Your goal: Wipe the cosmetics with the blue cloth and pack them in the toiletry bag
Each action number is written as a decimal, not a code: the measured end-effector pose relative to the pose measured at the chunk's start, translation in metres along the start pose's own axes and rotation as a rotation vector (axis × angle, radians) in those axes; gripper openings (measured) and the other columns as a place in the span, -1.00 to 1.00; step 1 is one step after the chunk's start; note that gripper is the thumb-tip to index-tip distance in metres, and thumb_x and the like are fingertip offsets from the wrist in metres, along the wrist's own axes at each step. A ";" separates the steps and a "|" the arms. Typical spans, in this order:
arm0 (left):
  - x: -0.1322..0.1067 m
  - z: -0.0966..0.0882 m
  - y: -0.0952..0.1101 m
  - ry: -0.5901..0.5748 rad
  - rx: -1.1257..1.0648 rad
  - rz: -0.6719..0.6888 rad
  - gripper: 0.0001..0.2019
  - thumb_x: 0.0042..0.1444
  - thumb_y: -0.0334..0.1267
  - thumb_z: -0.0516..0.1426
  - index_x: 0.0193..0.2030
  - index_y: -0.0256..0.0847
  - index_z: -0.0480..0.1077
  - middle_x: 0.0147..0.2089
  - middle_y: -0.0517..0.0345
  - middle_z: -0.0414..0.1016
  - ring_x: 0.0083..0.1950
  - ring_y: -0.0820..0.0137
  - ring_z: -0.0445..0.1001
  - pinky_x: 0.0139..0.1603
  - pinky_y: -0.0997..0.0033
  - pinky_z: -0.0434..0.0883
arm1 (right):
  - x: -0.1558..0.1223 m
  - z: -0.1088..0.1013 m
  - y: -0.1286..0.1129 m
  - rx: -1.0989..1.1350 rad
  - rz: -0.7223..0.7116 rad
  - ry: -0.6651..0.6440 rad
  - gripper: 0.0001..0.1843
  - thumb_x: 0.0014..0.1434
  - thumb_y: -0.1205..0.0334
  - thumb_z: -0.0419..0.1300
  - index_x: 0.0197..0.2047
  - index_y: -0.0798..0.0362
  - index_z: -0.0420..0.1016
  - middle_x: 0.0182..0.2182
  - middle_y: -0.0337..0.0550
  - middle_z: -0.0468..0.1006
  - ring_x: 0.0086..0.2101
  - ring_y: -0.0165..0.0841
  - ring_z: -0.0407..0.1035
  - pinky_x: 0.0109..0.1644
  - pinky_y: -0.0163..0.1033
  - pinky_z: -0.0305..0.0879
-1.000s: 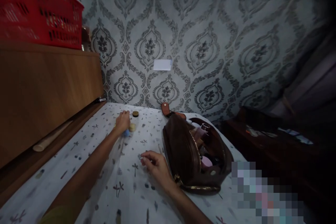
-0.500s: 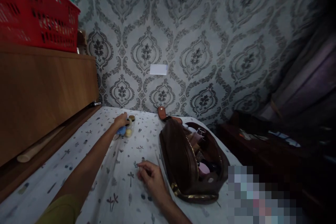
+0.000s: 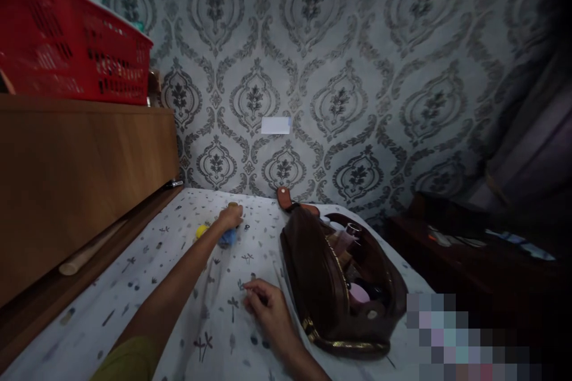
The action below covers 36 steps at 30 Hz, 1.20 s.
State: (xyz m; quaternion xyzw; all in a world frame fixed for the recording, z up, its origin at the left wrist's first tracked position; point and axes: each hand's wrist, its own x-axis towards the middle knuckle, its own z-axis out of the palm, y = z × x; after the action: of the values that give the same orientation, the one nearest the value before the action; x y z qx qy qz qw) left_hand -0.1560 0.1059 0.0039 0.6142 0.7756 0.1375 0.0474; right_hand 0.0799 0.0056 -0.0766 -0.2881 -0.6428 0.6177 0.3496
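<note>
The left hand (image 3: pixel 231 215) is being held low over a blue item (image 3: pixel 228 237), its fingers being hidden, so whether the grip is being closed on anything cannot be told. A yellow item (image 3: pixel 201 231) is being seen just left of it, on a printed cloth (image 3: pixel 254 363). The right hand (image 3: pixel 271 309) is being kept loosely curled, its grip partly open, nothing being held. At left, a red basket (image 3: pixel 74 59) is being supported by a wooden cabinet (image 3: pixel 89 155). Right of the hands, an unzipped brown bag (image 3: pixel 308 262) is being filled by a clear-capped tube (image 3: pixel 346 238) and a pink round item (image 3: pixel 358 293), among others. Behind, a white card (image 3: pixel 276 125) is being displayed against patterned wallpaper (image 3: pixel 313 59).
</note>
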 end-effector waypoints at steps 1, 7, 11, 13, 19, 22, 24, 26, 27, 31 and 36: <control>-0.003 0.002 0.005 0.004 0.000 0.025 -0.64 0.28 -0.14 0.15 0.15 -0.23 0.36 0.14 -0.03 0.43 0.05 0.23 0.48 0.03 0.07 0.50 | 0.000 0.000 0.000 0.011 0.001 -0.004 -0.66 -0.04 -0.02 0.29 -0.32 0.10 0.55 -0.60 -0.23 0.45 -0.53 -0.35 0.30 -0.42 -0.28 0.16; -0.032 0.016 0.032 0.034 -0.119 0.220 -0.69 0.29 -0.15 0.15 0.10 -0.25 0.39 0.04 0.01 0.48 -0.05 0.30 0.52 -0.04 0.15 0.52 | 0.002 -0.001 0.001 0.062 0.015 -0.015 -0.63 -0.08 -0.03 0.31 -0.32 0.10 0.52 -0.62 -0.24 0.42 -0.56 -0.38 0.25 -0.47 -0.31 0.10; -0.039 0.016 0.032 0.138 -0.205 0.213 -0.73 0.39 -0.23 -0.01 0.14 -0.21 0.35 -0.05 0.08 0.52 -0.10 0.38 0.52 -0.01 0.23 0.50 | 0.001 -0.001 0.000 0.044 -0.004 0.016 -0.65 -0.02 -0.03 0.28 -0.30 0.10 0.54 -0.60 -0.24 0.43 -0.56 -0.39 0.24 -0.49 -0.32 0.08; -0.037 0.018 0.029 0.179 -0.205 0.175 -0.71 0.37 -0.20 0.03 0.16 -0.20 0.35 0.08 0.01 0.47 0.03 0.30 0.49 0.08 0.12 0.47 | 0.002 -0.003 0.001 0.025 -0.014 0.057 -0.65 -0.01 -0.02 0.27 -0.29 0.09 0.54 -0.60 -0.24 0.44 -0.57 -0.39 0.24 -0.51 -0.33 0.08; -0.048 0.032 0.024 0.054 -0.213 0.188 -0.69 0.29 -0.13 0.15 0.08 -0.25 0.40 0.08 -0.01 0.47 0.01 0.27 0.50 0.02 0.09 0.49 | 0.006 -0.011 0.005 -0.063 -0.098 0.115 -0.69 0.07 0.01 0.21 -0.27 0.09 0.55 -0.55 -0.19 0.50 -0.51 -0.32 0.36 -0.44 -0.27 0.25; -0.070 0.031 0.024 0.041 -0.296 0.257 -0.78 0.32 -0.16 0.09 -0.07 -0.23 0.47 -0.03 0.01 0.52 0.00 0.27 0.48 0.10 0.10 0.42 | 0.006 -0.014 0.008 -0.154 -0.170 0.181 -0.69 0.13 0.05 0.19 -0.16 0.08 0.54 -0.44 -0.13 0.56 -0.37 -0.25 0.45 -0.27 -0.19 0.37; -0.087 0.027 0.024 0.037 -0.393 0.317 -0.77 0.31 -0.16 0.06 -0.17 -0.21 0.50 -0.10 0.02 0.53 -0.01 0.26 0.47 0.13 0.18 0.37 | 0.006 -0.016 0.012 -0.228 -0.204 0.222 -0.66 0.13 0.10 0.19 -0.05 0.07 0.50 -0.31 -0.09 0.58 -0.25 -0.22 0.48 -0.13 -0.13 0.41; -0.105 0.021 0.024 0.025 -0.514 0.361 -0.71 0.30 -0.10 0.04 -0.24 -0.20 0.50 -0.17 0.05 0.54 -0.07 0.27 0.49 0.08 0.27 0.39 | 0.006 -0.016 0.016 -0.307 -0.232 0.229 -0.57 0.11 0.18 0.20 0.07 0.06 0.44 -0.16 -0.04 0.56 -0.14 -0.20 0.47 -0.03 -0.09 0.41; -0.114 0.020 0.024 0.021 -0.577 0.368 -0.68 0.29 -0.06 0.03 -0.25 -0.21 0.50 -0.20 0.06 0.55 -0.11 0.28 0.50 0.03 0.30 0.41 | 0.005 -0.016 0.017 -0.344 -0.244 0.214 -0.51 0.10 0.22 0.20 0.13 0.05 0.40 -0.08 -0.01 0.54 -0.08 -0.19 0.45 0.00 -0.08 0.40; -0.143 0.022 0.022 0.037 -0.789 0.297 -0.59 0.32 0.04 -0.06 -0.17 -0.24 0.44 -0.25 0.06 0.55 -0.17 0.29 0.54 -0.13 0.36 0.46 | 0.003 -0.014 0.013 -0.456 -0.284 0.086 -0.33 0.04 0.32 0.23 0.26 0.00 0.30 0.07 0.00 0.45 0.06 -0.15 0.36 0.08 -0.03 0.37; -0.162 0.037 0.011 0.098 -0.831 0.133 -0.52 0.32 0.11 -0.11 0.05 -0.25 0.33 -0.06 -0.05 0.50 -0.02 0.20 0.51 0.05 0.15 0.44 | 0.001 -0.011 0.002 -0.475 -0.279 -0.042 -0.36 0.03 0.33 0.29 0.20 0.01 0.36 0.08 -0.01 0.49 0.04 -0.15 0.38 0.14 -0.01 0.30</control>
State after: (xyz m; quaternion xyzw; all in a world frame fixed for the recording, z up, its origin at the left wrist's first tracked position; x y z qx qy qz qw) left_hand -0.0978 -0.0425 -0.0443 0.5845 0.6141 0.4704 0.2449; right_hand 0.0883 0.0127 -0.0787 -0.2579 -0.8103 0.4013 0.3404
